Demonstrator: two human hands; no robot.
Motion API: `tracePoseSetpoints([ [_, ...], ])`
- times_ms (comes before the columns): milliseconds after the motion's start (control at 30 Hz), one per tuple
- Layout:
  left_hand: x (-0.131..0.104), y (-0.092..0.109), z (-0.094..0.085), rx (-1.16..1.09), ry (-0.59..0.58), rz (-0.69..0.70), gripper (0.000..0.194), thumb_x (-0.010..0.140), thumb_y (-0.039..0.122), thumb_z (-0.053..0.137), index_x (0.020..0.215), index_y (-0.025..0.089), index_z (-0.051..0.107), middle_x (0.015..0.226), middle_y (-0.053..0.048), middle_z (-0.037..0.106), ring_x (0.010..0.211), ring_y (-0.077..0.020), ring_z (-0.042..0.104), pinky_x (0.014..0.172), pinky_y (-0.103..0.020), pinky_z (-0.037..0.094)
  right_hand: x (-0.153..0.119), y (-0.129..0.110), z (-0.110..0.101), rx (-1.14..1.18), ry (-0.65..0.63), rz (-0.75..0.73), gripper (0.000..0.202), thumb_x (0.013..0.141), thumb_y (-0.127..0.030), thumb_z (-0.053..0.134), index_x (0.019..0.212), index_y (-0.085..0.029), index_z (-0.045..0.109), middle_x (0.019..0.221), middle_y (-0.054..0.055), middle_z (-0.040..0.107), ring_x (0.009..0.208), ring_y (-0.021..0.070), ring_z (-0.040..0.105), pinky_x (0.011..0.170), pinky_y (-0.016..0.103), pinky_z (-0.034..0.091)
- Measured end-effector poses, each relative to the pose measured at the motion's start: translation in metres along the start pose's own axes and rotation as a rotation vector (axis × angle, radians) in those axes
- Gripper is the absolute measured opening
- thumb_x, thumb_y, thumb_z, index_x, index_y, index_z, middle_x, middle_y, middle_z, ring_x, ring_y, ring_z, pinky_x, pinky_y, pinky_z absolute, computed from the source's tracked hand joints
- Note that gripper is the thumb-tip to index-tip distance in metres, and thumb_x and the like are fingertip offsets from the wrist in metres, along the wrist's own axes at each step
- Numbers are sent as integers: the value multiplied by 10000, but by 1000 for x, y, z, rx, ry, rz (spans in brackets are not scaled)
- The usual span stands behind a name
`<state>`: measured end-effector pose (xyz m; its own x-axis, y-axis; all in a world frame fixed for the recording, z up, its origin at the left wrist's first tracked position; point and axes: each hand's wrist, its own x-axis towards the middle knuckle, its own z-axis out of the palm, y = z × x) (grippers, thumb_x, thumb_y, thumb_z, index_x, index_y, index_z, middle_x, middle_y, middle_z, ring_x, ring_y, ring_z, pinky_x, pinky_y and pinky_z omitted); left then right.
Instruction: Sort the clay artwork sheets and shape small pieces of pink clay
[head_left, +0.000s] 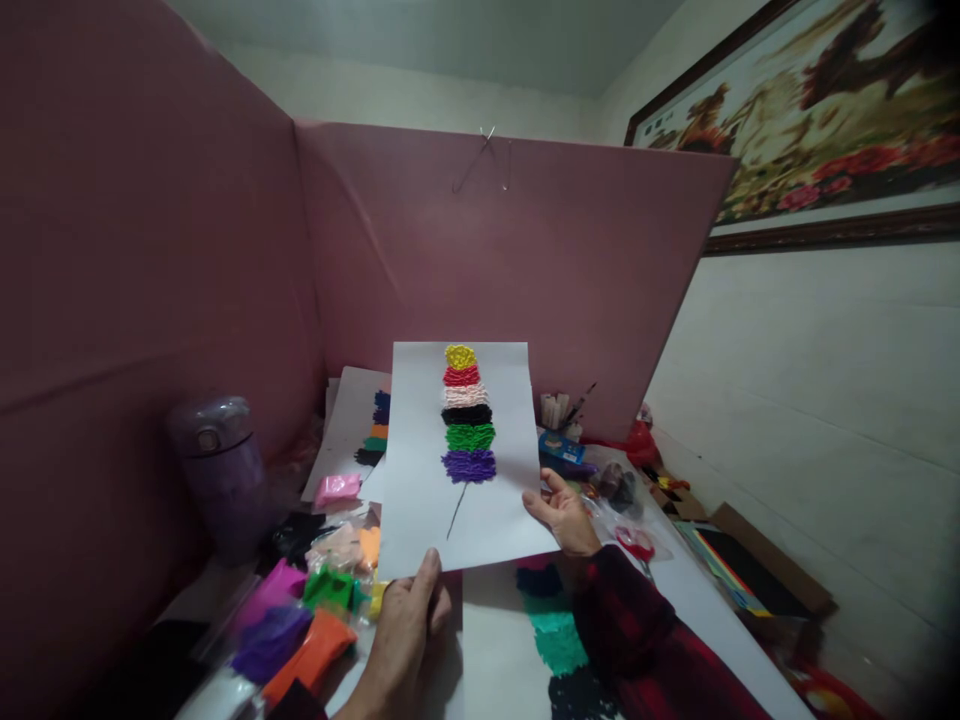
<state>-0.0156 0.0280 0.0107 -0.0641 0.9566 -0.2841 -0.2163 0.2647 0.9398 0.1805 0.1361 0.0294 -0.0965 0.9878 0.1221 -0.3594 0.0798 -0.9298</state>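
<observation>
Both hands hold up a white sheet of paper (pixel 415 450), tilted to face me. Down its middle runs a textured clay feather shape (pixel 469 415) banded in yellow, red, pale pink, black, green and purple, with a thin drawn stem line below. My left hand (pixel 409 625) pinches the bottom edge, thumb in front. At the lower right edge, my right hand (pixel 566 515) grips the sheet, its thumb on the front. Beneath lies another sheet (pixel 491 640) with dark blue, teal and black clay patches, partly hidden by my right sleeve.
Packets of coloured clay (pixel 311 655) crowd the table at left, beside a purple bottle (pixel 217 475). Behind them leans another clay picture (pixel 337 420). Red-handled scissors (pixel 634 543) lie at right, near a cardboard box (pixel 765 565). A pink panel (pixel 495 260) stands behind.
</observation>
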Motion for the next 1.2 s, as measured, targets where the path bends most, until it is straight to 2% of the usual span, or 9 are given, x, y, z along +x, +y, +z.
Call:
tracePoseSetpoints([
  [433,0,0,0,-17,-32,16,622,743,699,465,408,194,324,357,63,227,340,-54,210,399,-227,88,0,-3,0,4,-21,-29,489,538,-341,840,884,-213,518,714,0,712,659,171,666,642,279,511],
  [867,-2,3,1,-21,-39,18,627,724,706,486,398,198,318,364,63,214,352,-57,194,410,-231,66,-1,-5,0,-9,-18,-49,444,559,-333,830,882,-214,551,775,9,718,694,170,657,651,273,503],
  [1200,-4,6,1,15,-40,20,633,709,723,502,412,190,334,358,61,237,342,-52,218,390,-223,90,-1,-10,-1,-49,-21,-61,461,545,-365,832,894,-212,573,762,25,725,695,203,670,649,310,513],
])
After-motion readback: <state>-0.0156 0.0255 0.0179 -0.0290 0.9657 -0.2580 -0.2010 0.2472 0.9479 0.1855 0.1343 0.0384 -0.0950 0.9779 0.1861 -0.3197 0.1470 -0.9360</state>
